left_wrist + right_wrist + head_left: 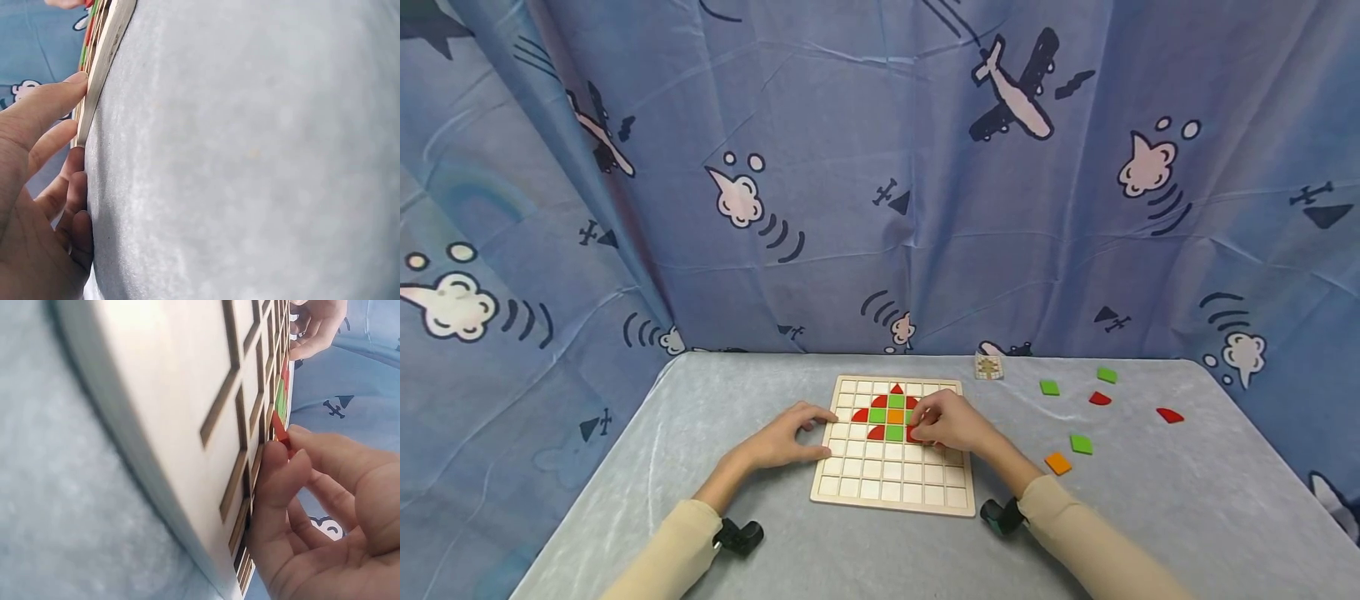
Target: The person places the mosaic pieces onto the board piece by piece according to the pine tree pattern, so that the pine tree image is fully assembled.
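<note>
A square wooden grid board [880,492] lies on the grey cloth. In its upper middle, red, green and orange tiles form a pattern around an orange tile [896,416], topped by a red triangle [897,389]. My right hand [953,421] is over the pattern's right side and pinches a red tile [279,428] between thumb and fingertips, close over the grid; the fingers hide part of that tile. At the board's left edge my left hand [782,437] rests, its thumb and fingertips touching the frame, with the other fingers loosely bent on the cloth.
Several loose tiles lie right of the board, among them a green tile [1049,387], a red tile [1170,415] and an orange tile [1058,463]. Behind the board, a small pattern card [988,367] is near the table's back edge. A blue printed curtain [820,208] hangs behind.
</note>
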Available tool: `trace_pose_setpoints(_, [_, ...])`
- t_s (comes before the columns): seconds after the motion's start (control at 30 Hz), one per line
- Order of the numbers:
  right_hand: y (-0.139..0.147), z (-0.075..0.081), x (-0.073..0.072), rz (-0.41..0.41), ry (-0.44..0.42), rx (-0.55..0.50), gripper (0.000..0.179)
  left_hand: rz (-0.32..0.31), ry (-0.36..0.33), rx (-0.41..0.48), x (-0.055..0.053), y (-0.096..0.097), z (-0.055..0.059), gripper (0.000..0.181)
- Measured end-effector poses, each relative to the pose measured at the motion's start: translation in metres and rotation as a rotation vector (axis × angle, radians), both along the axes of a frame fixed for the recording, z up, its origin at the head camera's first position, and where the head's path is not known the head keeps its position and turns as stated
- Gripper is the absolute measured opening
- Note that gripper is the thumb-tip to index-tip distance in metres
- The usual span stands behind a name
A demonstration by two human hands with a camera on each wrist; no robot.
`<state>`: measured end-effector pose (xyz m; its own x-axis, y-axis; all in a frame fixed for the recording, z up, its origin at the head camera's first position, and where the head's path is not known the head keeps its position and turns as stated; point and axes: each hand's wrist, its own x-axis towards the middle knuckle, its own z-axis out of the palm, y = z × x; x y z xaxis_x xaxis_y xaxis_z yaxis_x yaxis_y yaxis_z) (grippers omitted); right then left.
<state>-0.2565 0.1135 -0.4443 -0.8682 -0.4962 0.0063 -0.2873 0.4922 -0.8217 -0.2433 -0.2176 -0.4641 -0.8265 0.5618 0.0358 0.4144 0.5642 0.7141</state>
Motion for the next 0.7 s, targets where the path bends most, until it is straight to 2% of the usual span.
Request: trace_pose_setpoints(0.7, [-0.0037,0.0014,0.0006,-0.002,0.003,0.008,0.004,0.005,0.010,-0.014,-0.0016,-0.0008,-0.0023,0.051])
